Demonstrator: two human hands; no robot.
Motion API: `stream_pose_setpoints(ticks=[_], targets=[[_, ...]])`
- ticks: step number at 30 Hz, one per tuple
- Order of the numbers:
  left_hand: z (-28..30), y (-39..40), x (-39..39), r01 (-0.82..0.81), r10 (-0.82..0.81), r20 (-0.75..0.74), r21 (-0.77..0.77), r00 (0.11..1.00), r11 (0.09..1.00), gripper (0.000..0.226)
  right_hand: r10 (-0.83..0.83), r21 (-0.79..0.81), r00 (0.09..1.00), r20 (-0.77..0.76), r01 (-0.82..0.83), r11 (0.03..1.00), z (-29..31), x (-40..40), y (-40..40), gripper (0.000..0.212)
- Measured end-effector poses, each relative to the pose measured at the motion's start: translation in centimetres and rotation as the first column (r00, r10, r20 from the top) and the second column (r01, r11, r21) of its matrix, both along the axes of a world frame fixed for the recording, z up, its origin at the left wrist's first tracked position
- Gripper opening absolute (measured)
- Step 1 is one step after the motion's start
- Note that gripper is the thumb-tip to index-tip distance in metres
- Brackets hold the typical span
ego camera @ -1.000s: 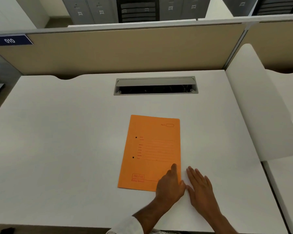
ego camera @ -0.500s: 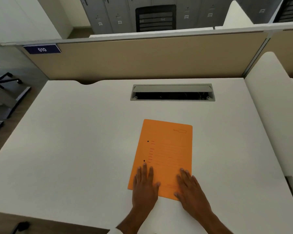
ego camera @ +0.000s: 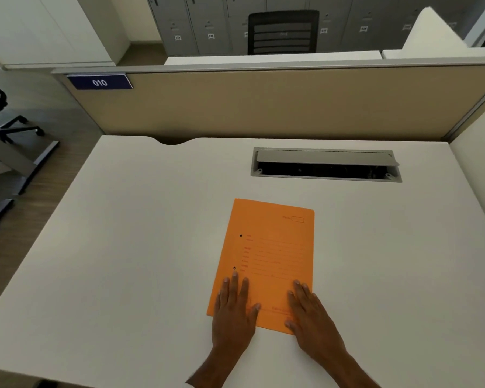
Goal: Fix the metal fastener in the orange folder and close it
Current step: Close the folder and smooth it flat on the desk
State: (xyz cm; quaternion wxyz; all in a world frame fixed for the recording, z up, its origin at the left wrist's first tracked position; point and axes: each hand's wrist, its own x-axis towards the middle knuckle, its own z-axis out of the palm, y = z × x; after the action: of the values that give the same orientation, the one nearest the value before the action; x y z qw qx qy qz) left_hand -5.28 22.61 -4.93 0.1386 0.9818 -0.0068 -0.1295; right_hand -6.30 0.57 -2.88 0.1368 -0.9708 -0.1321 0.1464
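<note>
The folder (ego camera: 266, 259) lies shut and flat on the worktop (ego camera: 123, 247), near the front edge, tilted slightly so its far end leans right. 2 dark holes show along its left side. The left hand (ego camera: 233, 312) lies palm down on its near left corner, fingers spread and straight, the middle fingertip just short of the nearer hole. The right hand (ego camera: 310, 317) lies flat on the near right corner, partly off the edge. Neither grip holds anything. A cable slot (ego camera: 325, 165) sits beyond, well apart.
</note>
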Motion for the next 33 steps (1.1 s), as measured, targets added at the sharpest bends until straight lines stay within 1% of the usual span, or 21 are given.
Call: stream_pose_setpoints(ticks=[1,5,7,8,9,12,14,16,20,23,28,30,33], targets=[[0.0,1.2,0.5,0.0,0.0,-0.006,0.005,1.0,1.0,0.074,0.004,0.004,1.0,0.006,-0.004,1.0,0.0,0.6,1.1,0.079],[-0.1,5.0,2.4,-0.015,0.015,-0.014,0.004,1.0,1.0,0.075,0.0,-0.033,0.997,-0.077,-0.003,0.999,0.3,3.0,5.0,0.08],[0.1,7.1,3.4,-0.024,0.024,-0.016,0.004,1.0,1.0,0.075,0.041,-0.05,0.999,-0.025,-0.042,0.998,-0.1,4.4,7.0,0.079],[0.1,8.1,4.0,-0.026,0.027,-0.016,0.007,1.0,1.0,0.075,0.061,-0.047,0.998,-0.027,-0.062,0.997,-0.5,5.1,7.9,0.078],[0.0,8.9,4.5,-0.029,0.029,-0.018,0.013,0.999,1.0,0.076,0.071,-0.048,0.996,-0.06,-0.073,0.996,-0.5,5.7,8.7,0.077],[0.1,11.2,6.1,-0.039,0.039,-0.017,0.018,0.999,0.999,0.077,0.085,-0.042,0.996,-0.037,-0.086,0.995,-1.4,7.4,10.7,0.073],[0.1,12.4,7.3,-0.044,0.044,-0.014,0.018,0.999,0.999,0.078,0.095,-0.024,0.994,-0.058,-0.097,0.995,-1.4,8.8,11.8,0.068],[0.0,13.4,8.5,-0.044,0.044,-0.025,0.032,0.999,0.999,0.08,0.114,-0.003,0.992,-0.062,-0.115,0.993,-1.8,10.2,12.7,0.069],[0.0,14.8,11.1,-0.056,0.056,-0.025,0.027,0.998,0.998,0.083,0.132,0.017,0.991,-0.035,-0.132,0.991,-2.6,13.0,14.1,0.072],[-0.4,15.7,13.1,-0.046,0.049,-0.048,0.067,0.998,0.997,0.083,0.123,0.021,0.99,-0.069,-0.122,0.992,-2.8,15.0,15.0,0.075],[-0.7,16.6,16.9,-0.022,0.026,-0.049,0.082,0.998,0.996,0.088,0.103,-0.002,0.994,-0.024,-0.103,0.995,-4.2,18.4,15.8,0.073],[-0.7,16.7,18.4,-0.009,0.014,-0.05,0.092,0.999,0.996,0.091,0.1,-0.003,0.994,-0.036,-0.1,0.995,-4.2,19.6,15.9,0.073],[-0.7,16.5,20.7,-0.012,0.017,-0.052,0.087,0.999,0.996,0.09,0.089,-0.007,0.996,-0.017,-0.089,0.996,-4.5,22.0,15.8,0.073]])
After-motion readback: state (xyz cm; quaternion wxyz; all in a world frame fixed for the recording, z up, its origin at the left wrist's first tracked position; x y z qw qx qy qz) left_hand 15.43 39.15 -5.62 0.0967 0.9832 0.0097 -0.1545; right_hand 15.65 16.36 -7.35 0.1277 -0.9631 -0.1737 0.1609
